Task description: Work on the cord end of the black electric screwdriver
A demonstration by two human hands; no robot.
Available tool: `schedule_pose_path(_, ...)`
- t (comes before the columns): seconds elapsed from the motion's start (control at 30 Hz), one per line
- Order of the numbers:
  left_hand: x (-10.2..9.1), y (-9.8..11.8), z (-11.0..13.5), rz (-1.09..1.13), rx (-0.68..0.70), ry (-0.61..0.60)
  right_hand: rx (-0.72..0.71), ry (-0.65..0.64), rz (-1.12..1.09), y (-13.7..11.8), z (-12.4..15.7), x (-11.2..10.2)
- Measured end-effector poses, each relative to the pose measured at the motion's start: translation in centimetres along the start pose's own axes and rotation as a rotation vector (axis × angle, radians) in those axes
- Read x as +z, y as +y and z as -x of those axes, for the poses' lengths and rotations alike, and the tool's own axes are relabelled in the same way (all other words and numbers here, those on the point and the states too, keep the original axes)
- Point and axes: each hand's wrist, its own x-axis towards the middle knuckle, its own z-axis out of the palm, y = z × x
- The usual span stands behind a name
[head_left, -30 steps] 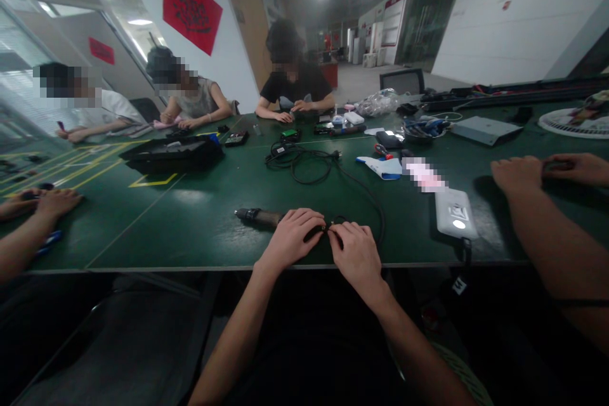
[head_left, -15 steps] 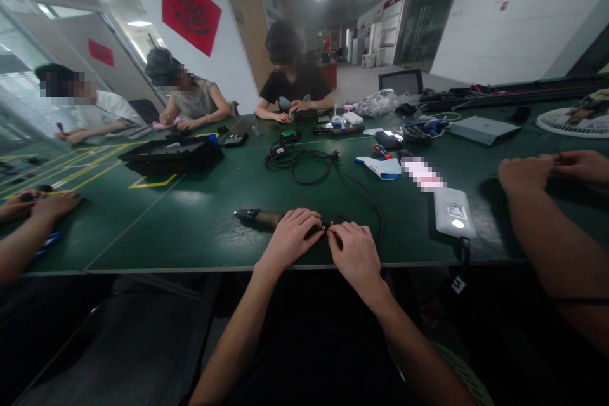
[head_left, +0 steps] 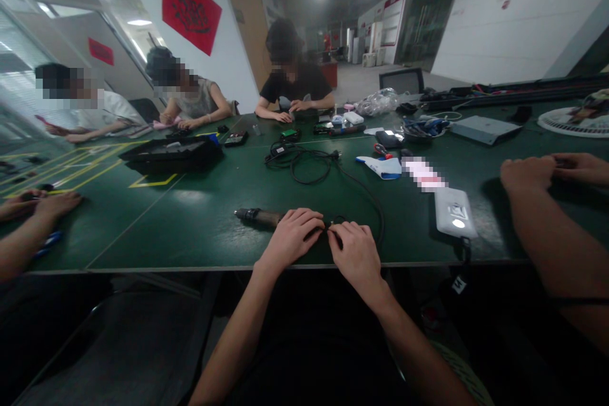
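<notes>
A dark electric screwdriver (head_left: 259, 217) lies on the green table, its metal tip pointing left. My left hand (head_left: 297, 235) is closed over its rear end, which the fingers partly hide. Close beside it, my right hand (head_left: 354, 247) pinches at the cord end by the back of the tool. What exactly sits between the fingertips is too small and dark to make out. A black cord (head_left: 366, 190) curves down from a loose coil and passes behind my right hand.
A black tray (head_left: 171, 153) stands at the left. Ahead lie a blue-and-white packet (head_left: 380, 167) and a red-handled tool (head_left: 382, 151). To the right is a white device (head_left: 454, 212) with a dark strap. Co-workers' arms rest on both sides, and several people sit opposite.
My hands stay in nearly the same place, with only a slight shift of the fingertips. At the far left, a co-worker's hand has lifted a reddish item.
</notes>
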Motion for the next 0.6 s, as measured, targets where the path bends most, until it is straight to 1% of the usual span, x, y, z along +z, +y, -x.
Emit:
schedule_pose_path(0.1, -0.04, 0.01, 0.01, 0.012, -0.023, 0.017, 0.000, -0.002, -0.005, 0.02, -0.01, 0.01)
schedule_pose_path(0.23, -0.04, 0.05, 0.01, 0.014, 0.001, 0.005, 0.000, -0.011, -0.010, 0.00, -0.04, -0.05)
schedule_pose_path(0.4, 0.00, 0.05, -0.01, 0.008, -0.022, 0.026, 0.002, -0.019, 0.001, -0.04, -0.08, -0.15)
schedule_pose_path(0.53, -0.03, 0.01, 0.01, 0.006, 0.014, 0.003, 0.003, -0.022, 0.010, -0.01, -0.09, -0.14)
schedule_pose_path(0.6, 0.03, -0.03, 0.03, 0.000, 0.009, 0.005, 0.002, -0.026, 0.015, 0.02, -0.09, -0.11)
